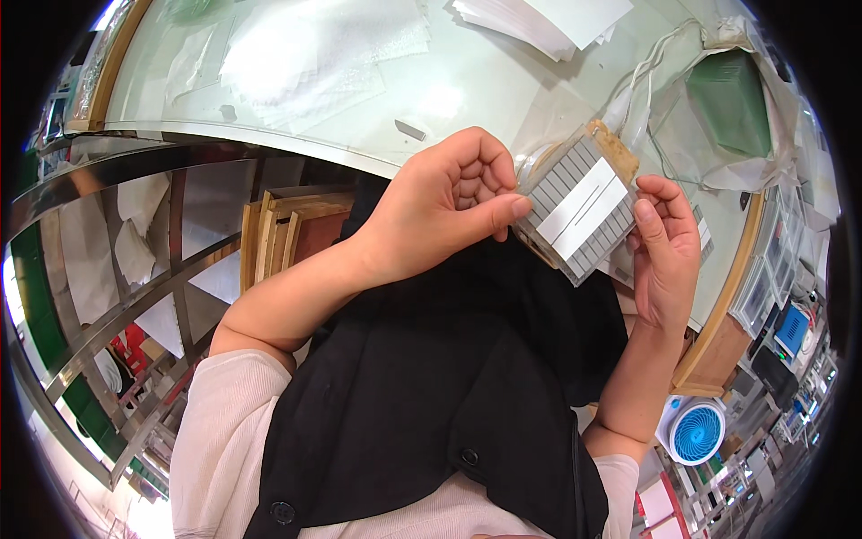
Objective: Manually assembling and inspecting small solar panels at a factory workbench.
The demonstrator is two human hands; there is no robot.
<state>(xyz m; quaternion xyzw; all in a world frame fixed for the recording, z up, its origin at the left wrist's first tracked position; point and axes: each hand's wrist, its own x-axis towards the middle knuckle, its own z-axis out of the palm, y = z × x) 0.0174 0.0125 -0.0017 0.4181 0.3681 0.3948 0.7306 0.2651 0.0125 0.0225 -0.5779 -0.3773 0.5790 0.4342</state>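
Grey-striped and flat, the small packet (579, 205) with a white strip across it sat between both hands above the pale bench (467, 90). The left hand (444, 202) pinched its near edge in a clenched grip; the right hand (666, 247) grasped its far edge.

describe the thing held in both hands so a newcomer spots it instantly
Start at the pale glass-topped table, then drop to its near edge, where the left hand and right hand meet. Between them is a small flat card, grey-and-white striped with a white band across, brownish rim.
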